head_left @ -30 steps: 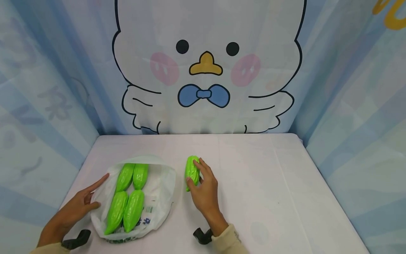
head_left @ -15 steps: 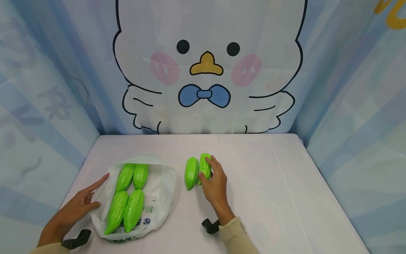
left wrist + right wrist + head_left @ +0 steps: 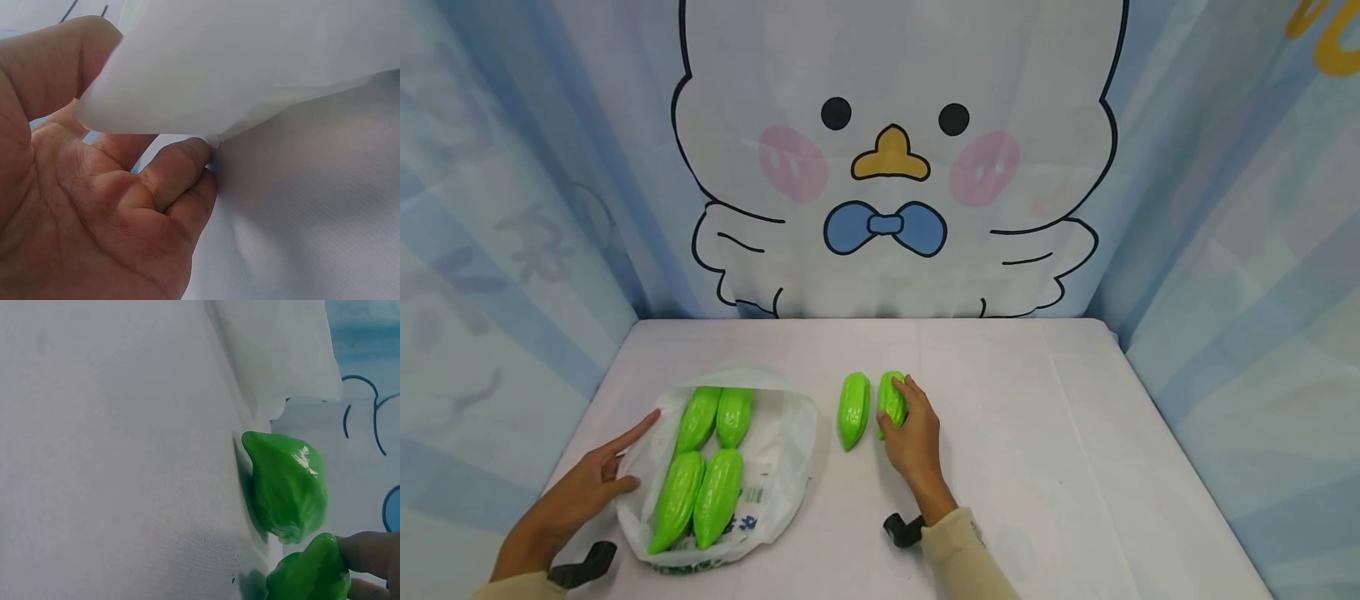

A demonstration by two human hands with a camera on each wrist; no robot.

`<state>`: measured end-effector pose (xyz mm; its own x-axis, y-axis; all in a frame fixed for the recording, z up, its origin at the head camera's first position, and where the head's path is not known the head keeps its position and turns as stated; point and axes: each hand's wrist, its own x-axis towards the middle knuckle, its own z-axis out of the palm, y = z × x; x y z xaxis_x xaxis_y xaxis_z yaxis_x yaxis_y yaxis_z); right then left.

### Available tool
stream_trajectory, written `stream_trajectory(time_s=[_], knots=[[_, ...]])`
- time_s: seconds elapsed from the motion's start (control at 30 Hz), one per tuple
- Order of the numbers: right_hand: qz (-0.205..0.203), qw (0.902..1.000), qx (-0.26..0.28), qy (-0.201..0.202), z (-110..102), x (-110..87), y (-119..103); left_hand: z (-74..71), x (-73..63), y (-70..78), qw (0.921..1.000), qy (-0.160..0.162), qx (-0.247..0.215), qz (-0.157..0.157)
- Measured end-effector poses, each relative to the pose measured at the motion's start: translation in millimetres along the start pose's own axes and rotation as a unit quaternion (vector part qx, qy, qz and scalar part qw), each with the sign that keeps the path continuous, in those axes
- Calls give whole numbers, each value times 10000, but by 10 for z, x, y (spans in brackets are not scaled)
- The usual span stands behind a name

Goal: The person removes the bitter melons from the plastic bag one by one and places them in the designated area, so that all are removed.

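Observation:
In the head view, my right hand (image 3: 913,437) holds a glossy green bitter melon (image 3: 891,403) between thumb and fingers, close over the table. Just to its left lies a second bitter melon (image 3: 853,410), with a narrow gap between the two. The right wrist view shows the held bitter melon (image 3: 312,572) low in the frame, beside the lying one (image 3: 289,487). My left hand (image 3: 587,483) holds the left side of a white plastic bag (image 3: 786,433), index finger stretched along it. Inside the bag rest several bitter melons (image 3: 718,497). Film from the bag (image 3: 250,56) hides part of the left fingers.
A white cloth covers the table (image 3: 1037,450). Behind it hangs a curtain (image 3: 880,283) with a cartoon face, and blue patterned curtains (image 3: 1247,292) stand along both sides. Black camera mounts (image 3: 902,531) sit at the wrists.
My right hand has moved right with its bitter melon, uncovering the other one lying beside it, and has then come slightly lower. My left hand and the bag stay in place.

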<state>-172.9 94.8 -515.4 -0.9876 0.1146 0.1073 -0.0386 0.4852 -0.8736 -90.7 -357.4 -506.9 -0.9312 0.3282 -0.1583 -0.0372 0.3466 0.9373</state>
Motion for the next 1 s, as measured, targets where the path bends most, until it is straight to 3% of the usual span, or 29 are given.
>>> stream_trajectory(time_s=[0.2,0.63,1.0], knots=[[34,10000,-88,-20,18,9,43,2,1,-24,9999,-34,-134,18],[-18,9998,-203,24,23,3,83,11,-3,-14,9996,128,185,-194],[-204,9988,-250,360,-47,-60,-56,11,-18,16,9994,129,110,-303]])
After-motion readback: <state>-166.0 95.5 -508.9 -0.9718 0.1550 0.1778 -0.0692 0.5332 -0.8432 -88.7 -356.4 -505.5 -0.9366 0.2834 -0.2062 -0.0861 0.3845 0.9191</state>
